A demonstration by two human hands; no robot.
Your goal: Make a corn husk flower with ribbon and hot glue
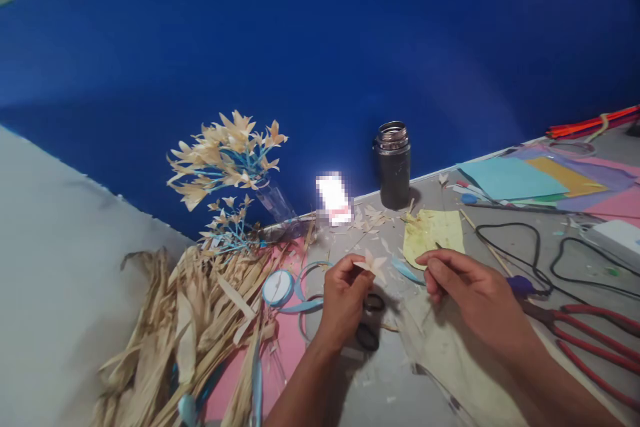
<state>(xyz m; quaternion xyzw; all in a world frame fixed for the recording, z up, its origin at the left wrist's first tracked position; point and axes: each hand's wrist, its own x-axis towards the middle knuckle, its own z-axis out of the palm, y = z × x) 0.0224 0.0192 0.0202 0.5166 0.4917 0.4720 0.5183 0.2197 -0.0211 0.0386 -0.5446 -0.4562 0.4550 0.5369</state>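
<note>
My left hand [344, 297] pinches a small cream husk flower [373, 265] between thumb and fingers, held just above the grey table [380, 380]. My right hand [467, 290] hovers to its right, fingers curled and pressed together near the thumb; whether they hold anything is too small to see. Black-handled scissors [369, 320] lie under my left hand. A yellow-green sheet [433, 233] lies beyond my right hand.
Dried husks [190, 327] are piled at the left beside a blue ribbon roll [278, 287]. A vase of husk flowers [227, 160] and a dark jar [393, 165] stand at the back. Coloured papers [540, 180], black cable [540, 260] and red-handled pliers [595, 340] lie right.
</note>
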